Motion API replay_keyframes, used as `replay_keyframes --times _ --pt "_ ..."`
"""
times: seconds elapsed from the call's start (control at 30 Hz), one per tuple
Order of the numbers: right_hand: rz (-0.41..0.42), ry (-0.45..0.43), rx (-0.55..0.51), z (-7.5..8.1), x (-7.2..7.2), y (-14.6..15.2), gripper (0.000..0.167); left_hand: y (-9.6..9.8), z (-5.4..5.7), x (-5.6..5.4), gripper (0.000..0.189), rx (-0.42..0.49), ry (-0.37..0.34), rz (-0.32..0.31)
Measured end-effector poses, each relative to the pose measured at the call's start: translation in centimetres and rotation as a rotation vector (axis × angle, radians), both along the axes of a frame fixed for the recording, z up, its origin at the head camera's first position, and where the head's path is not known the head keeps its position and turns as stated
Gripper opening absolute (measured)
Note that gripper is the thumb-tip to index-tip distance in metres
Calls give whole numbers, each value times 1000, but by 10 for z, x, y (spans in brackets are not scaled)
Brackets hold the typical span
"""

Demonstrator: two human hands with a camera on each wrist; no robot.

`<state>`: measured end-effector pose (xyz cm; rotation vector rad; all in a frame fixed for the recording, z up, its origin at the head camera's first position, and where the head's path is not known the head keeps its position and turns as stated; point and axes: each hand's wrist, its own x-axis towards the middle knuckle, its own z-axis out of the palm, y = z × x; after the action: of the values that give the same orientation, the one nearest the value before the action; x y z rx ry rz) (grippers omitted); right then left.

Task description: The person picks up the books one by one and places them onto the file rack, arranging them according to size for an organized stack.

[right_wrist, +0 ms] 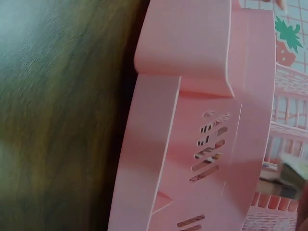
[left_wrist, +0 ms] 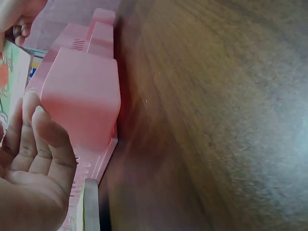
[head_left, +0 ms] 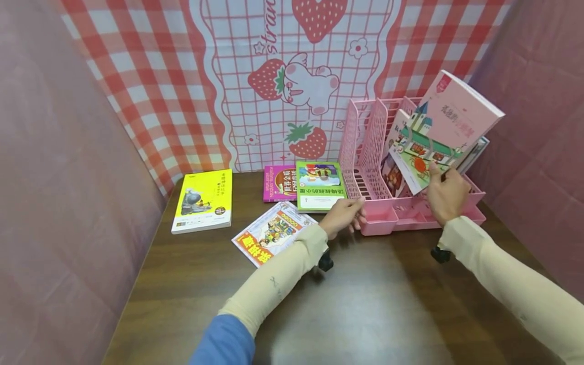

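Observation:
In the head view my right hand pinches the lower edge of a pink and green book with a castle and a crab on its cover. The book leans at a slant over the right part of a pink desktop book rack. Other books stand in the rack behind it, partly hidden. My left hand is at the rack's front left corner, fingertips against or very close to it. In the left wrist view the left hand's fingers look relaxed beside the pink front box.
Left of the rack lie a green book, partly over a purple book, and a white comic-style book under the left forearm. A yellow book lies farther left. Checked cloth hangs behind the wooden table.

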<state>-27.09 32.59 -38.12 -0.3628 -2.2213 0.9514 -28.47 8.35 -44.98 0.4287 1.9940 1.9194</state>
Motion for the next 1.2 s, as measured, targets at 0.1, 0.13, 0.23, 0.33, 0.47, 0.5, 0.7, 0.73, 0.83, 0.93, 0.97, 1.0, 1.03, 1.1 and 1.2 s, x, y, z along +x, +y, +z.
replay_keyframes --times 0.1,0.13,0.23,0.33,0.47,0.5,0.7,0.73,0.83,0.93,0.97,1.0,1.03,1.1,1.2 --pt "25 -112 -18 2 -4 0 65 7 1 -2 43 13 -21 5" --pt "32 -149 -21 3 -5 0 67 10 1 -3 42 23 -33 8" --pt "41 -213 -14 4 -8 -1 68 13 2 -3 42 42 -61 16" --pt "67 -235 -9 5 -13 -5 69 11 5 -2 42 34 -71 32" --pt "104 -286 -19 6 -19 -9 70 10 10 -2 42 -2 -58 33" --pt "110 -304 -25 6 -21 -11 70 10 11 -3 41 -17 -50 33" --pt "180 -489 15 2 -31 -16 73 12 16 -3 43 -121 -4 64" --pt "195 -514 42 1 -32 -16 72 13 16 -3 43 -129 -5 67" --pt "236 -558 95 -3 -34 -13 66 15 16 -2 41 -135 -20 58" --pt "242 -547 94 -3 -35 -12 56 16 16 -1 41 -142 -29 48" --pt "241 -535 85 -2 -35 -12 54 15 16 0 41 -143 -32 47" --pt "231 -519 85 0 -35 -12 51 15 15 0 42 -147 -34 46" --pt "231 -504 89 2 -36 -12 49 15 15 -1 42 -148 -36 47" --pt "228 -469 91 6 -38 -14 46 14 15 -2 42 -143 -42 54" --pt "224 -440 84 9 -42 -15 45 13 16 -4 43 -133 -45 61"
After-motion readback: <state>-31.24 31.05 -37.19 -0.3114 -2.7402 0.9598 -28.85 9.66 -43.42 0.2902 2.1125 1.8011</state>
